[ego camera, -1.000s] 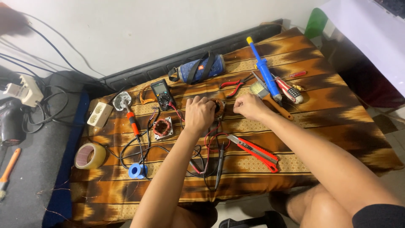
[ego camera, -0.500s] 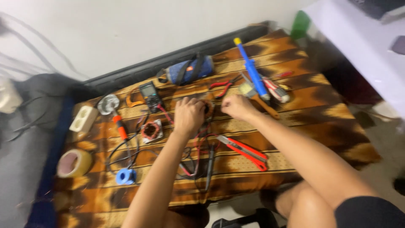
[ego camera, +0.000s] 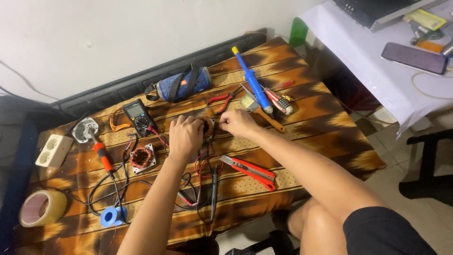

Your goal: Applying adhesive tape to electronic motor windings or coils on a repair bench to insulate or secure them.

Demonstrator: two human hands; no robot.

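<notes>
Both my hands meet over a small copper-wound part point(ego camera: 207, 126) near the middle of the brown patterned cloth point(ego camera: 325, 123). My left hand point(ego camera: 185, 137) curls around its left side. My right hand point(ego camera: 238, 123) pinches it from the right. The part is mostly hidden between the fingers. Red and black probe leads point(ego camera: 207, 182) trail from under my hands toward the front edge. A black multimeter point(ego camera: 137, 116) lies just behind my left hand, and a red utility knife point(ego camera: 250, 170) lies in front of my right forearm.
Around lie a second copper coil on a square plate point(ego camera: 142, 157), an orange-handled soldering iron point(ego camera: 101, 156), a blue solder reel point(ego camera: 112, 216), a tape roll point(ego camera: 42, 208), red pliers point(ego camera: 222, 100), a blue desoldering pump point(ego camera: 252, 82), a blue cylindrical speaker point(ego camera: 181, 85). White-covered table point(ego camera: 377, 71) stands right.
The camera view has shifted, so the cloth sits more centred and the white table at right shows. My hands stay together on the small part.
</notes>
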